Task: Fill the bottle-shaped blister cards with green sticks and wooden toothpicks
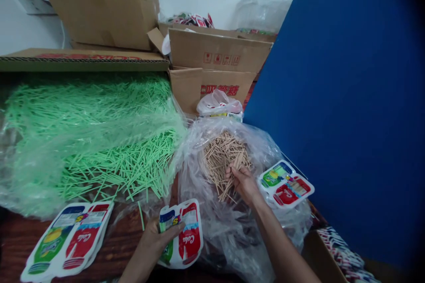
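Observation:
My left hand (161, 239) is closed on a flat printed packet (190, 236) shaped like two bottles side by side, one green with a lemon, one red marked Cola. The thumb presses across the packet's front. My right hand (241, 179) reaches into a clear plastic bag (212, 208), its fingers pinched on a few thin brown sticks from the loose heap of brown sticks (217, 154). A matching packet (285, 184) rests on the bag just right of that hand. More such packets (71, 239) lie stacked on the table at the left.
Green sticks (109, 141) fill a large clear bag at the left, with one stray green stick (141, 216) on the dark wooden table (124, 241). Cardboard boxes (221, 57) stand behind. A blue panel (338, 110) blocks the right, above a box of packets (343, 252).

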{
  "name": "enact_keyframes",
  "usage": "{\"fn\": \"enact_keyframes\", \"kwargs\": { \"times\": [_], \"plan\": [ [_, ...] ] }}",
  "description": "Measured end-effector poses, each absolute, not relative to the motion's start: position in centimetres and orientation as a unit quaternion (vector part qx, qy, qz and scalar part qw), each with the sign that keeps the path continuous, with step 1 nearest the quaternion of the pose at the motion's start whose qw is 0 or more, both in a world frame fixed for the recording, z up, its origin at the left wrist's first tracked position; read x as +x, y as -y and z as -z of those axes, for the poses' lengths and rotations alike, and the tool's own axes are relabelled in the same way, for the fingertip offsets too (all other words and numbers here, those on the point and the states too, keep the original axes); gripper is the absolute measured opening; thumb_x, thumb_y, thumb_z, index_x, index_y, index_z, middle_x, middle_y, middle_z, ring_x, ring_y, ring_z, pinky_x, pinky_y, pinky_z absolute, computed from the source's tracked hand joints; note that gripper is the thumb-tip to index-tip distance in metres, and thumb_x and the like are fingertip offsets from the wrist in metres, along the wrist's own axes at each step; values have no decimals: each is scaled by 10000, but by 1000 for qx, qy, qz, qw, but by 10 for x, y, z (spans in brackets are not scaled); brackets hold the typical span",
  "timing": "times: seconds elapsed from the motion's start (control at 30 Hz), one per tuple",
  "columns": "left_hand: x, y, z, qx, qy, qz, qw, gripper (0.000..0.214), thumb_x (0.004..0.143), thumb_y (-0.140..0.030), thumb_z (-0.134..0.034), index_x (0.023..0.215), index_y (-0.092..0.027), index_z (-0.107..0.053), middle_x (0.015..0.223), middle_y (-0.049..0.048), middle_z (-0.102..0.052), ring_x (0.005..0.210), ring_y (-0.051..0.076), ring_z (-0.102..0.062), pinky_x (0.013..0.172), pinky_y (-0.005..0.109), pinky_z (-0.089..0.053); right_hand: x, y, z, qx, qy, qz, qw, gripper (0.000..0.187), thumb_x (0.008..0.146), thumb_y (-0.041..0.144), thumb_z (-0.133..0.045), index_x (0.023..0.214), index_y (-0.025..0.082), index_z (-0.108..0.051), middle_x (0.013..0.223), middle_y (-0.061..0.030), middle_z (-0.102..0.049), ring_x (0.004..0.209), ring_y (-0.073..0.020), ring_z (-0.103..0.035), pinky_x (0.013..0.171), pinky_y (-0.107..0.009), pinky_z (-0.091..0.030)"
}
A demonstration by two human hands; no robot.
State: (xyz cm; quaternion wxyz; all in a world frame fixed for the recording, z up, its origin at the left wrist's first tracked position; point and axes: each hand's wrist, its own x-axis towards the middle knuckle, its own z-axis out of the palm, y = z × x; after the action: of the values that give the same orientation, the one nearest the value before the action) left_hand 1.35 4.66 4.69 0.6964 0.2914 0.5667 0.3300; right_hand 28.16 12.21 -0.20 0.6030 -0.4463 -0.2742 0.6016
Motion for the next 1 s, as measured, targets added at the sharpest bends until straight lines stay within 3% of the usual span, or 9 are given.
{"fn": "enact_keyframes", "kwargs": {
  "times": [0.13, 0.37, 0.53, 0.6, 0.7, 0.8, 0.87, 1.0],
  "plan": [
    [15, -45, -46, 300, -559, -326, 701, 295, 556, -364, -833, 683, -127, -711, 607, 39, -735, 525, 179, -648, 527, 230, -493, 276, -106, 7, -495, 376, -523, 583, 198, 784, 366, -654, 921, 241, -584, 788, 17, -644, 745, -163, -573, 723, -289, -447],
    [17, -44, -47, 304, -552, -325, 705, 298, 563, -365, -826, 691, -125, -704, 638, 46, -741, 549, 190, -657, 552, 245, -502, 265, -105, 14, -527, 477, -462, 531, 183, 845, 399, -556, 831, 219, -582, 756, 6, -618, 732, -174, -548, 741, -298, -415],
    [13, -43, -51, 298, -570, -333, 690, 294, 550, -352, -832, 706, -142, -699, 626, 23, -741, 544, 188, -659, 539, 237, -501, 279, -115, -10, -539, 491, -430, 531, 177, 887, 400, -489, 903, 234, -549, 743, 15, -569, 713, -169, -533, 712, -286, -414],
    [11, -41, -50, 292, -575, -336, 687, 288, 551, -349, -832, 699, -144, -695, 620, 20, -739, 534, 183, -654, 530, 232, -497, 287, -113, -19, -546, 574, -402, 460, 160, 899, 364, -474, 879, 234, -567, 748, 7, -556, 714, -174, -518, 701, -289, -405],
    [8, -39, -47, 282, -577, -332, 690, 293, 558, -356, -826, 704, -140, -693, 615, 28, -739, 526, 186, -652, 517, 236, -494, 296, -103, -23, -536, 728, -325, 278, 163, 897, 225, -439, 855, 229, -597, 839, -27, -568, 796, -192, -522, 744, -301, -396],
    [8, -38, -45, 284, -569, -338, 694, 283, 567, -344, -823, 715, -142, -692, 639, 30, -742, 551, 189, -661, 543, 242, -504, 301, -92, -15, -530, 797, -251, 140, 306, 803, 40, -424, 965, 225, -606, 951, -54, -566, 859, -201, -529, 761, -297, -398],
    [8, -38, -45, 287, -566, -337, 696, 275, 573, -341, -820, 714, -142, -692, 646, 30, -743, 563, 192, -665, 557, 245, -509, 302, -86, -8, -533, 814, -212, 89, 410, 764, -17, -404, 1036, 222, -594, 979, -62, -562, 870, -198, -530, 769, -294, -401],
    [11, -39, -47, 288, -559, -331, 703, 276, 582, -350, -816, 704, -133, -698, 640, 34, -742, 557, 190, -664, 559, 244, -512, 301, -84, 1, -551, 810, -189, 73, 328, 808, 2, -383, 960, 200, -595, 965, -64, -561, 840, -184, -521, 764, -284, -408]
  ]
}}
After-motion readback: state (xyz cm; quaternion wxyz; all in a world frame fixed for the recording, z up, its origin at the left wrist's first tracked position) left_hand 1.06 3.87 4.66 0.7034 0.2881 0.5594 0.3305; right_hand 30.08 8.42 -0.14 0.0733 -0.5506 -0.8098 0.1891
